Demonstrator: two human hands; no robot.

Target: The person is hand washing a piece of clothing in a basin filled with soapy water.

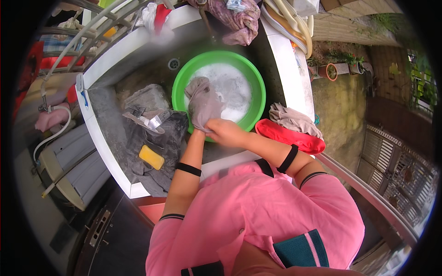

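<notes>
A wet greyish garment (203,103) hangs over the near left part of a green plastic basin (261,89) holding sudsy water (234,86). My right hand (226,132) grips the garment's near end. The cloth covers most of my left hand (199,129), so its fingers are hidden; it lies inside or under the cloth beside my right hand. Left of the basin, dark grey jeans (165,138) with a pale label lie in the sink, and a yellow bar of soap (151,157) rests on them.
White-tiled edges (107,151) frame the concrete sink, with a drain (173,63) beyond the basin. Beige cloth (293,120) and a red garment (290,136) lie on the right ledge. A patterned purple cloth (238,20) drapes over the far edge, near a tap. A twin-tub washing machine (72,165) stands at left.
</notes>
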